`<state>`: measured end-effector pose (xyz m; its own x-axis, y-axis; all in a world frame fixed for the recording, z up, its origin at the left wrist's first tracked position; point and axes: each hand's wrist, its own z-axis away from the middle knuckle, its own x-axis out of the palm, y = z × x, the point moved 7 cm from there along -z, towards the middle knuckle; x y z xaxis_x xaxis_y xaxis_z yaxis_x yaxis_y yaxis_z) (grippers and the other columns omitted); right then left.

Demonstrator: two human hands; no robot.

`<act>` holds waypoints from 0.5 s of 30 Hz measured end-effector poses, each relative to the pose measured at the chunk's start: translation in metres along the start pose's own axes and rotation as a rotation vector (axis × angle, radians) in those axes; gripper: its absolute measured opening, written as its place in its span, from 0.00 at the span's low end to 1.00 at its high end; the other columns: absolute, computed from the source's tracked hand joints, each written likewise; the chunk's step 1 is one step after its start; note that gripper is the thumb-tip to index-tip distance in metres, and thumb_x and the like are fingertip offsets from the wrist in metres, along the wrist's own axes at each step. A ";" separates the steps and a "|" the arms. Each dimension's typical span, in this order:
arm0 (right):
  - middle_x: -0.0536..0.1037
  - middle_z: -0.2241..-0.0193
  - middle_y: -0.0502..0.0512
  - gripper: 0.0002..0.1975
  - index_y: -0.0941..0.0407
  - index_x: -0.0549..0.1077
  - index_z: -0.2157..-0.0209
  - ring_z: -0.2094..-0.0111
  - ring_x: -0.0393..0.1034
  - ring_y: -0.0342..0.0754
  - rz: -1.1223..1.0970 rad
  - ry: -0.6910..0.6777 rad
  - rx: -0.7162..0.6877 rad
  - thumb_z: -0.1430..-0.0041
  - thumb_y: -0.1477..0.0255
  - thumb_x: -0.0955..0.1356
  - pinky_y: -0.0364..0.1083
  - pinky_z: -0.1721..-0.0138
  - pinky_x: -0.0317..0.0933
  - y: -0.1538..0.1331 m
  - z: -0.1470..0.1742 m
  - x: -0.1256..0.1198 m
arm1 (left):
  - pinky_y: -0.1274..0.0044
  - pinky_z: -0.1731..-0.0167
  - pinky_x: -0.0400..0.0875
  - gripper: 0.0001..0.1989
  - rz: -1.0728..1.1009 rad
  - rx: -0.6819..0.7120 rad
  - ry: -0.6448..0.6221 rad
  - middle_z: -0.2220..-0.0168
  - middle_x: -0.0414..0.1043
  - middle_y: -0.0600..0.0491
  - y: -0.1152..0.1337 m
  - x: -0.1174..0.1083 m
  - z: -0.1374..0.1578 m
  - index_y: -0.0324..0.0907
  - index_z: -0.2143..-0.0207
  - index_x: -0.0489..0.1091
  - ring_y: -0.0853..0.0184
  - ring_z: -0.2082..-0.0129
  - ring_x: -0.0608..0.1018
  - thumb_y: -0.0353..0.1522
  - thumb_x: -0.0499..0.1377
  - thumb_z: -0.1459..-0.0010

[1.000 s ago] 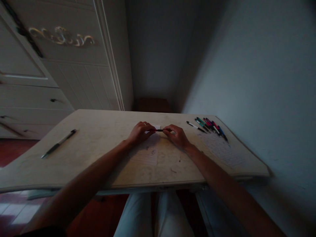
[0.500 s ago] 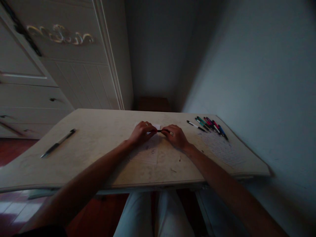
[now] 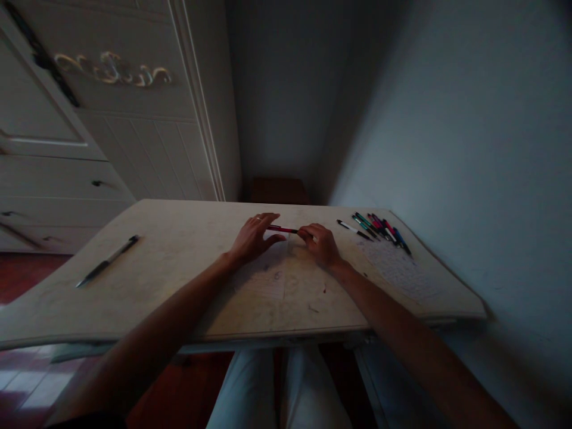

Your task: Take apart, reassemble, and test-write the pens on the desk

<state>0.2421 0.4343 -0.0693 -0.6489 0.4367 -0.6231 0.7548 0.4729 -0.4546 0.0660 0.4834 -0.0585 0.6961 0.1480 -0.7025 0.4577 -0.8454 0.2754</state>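
A red and dark pen (image 3: 283,229) lies crosswise between my two hands, over the far part of a sheet of paper (image 3: 263,283). My right hand (image 3: 320,243) is closed on the pen's right, dark end. Thumb and fingers of my left hand (image 3: 252,235) are spread apart around the pen's left end, which passes behind the fingers. Whether the left fingers touch the pen I cannot make out. A ring shows on the left hand.
Several pens (image 3: 384,227) lie bunched at the far right, beside a white and black pen (image 3: 354,229) and a written sheet (image 3: 397,271). A large pen (image 3: 107,261) rests on the left of the table (image 3: 179,220). A wall (image 3: 491,149) borders the right side.
My left hand has opened its pinch and moved slightly left, uncovering the red part of the pen. My right hand still grips the other end.
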 end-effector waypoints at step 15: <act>0.78 0.73 0.56 0.13 0.53 0.79 0.70 0.67 0.70 0.52 0.042 -0.032 0.022 0.35 0.69 0.65 0.49 0.63 0.62 0.007 0.002 0.001 | 0.73 0.64 0.74 0.07 0.245 -0.041 0.131 0.68 0.78 0.52 -0.014 -0.006 0.003 0.45 0.63 0.78 0.65 0.67 0.78 0.37 0.63 0.40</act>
<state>0.2469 0.4360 -0.0741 -0.6136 0.4312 -0.6615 0.7834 0.4374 -0.4415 0.0538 0.4933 -0.0604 0.8530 0.0084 -0.5218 0.2865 -0.8433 0.4548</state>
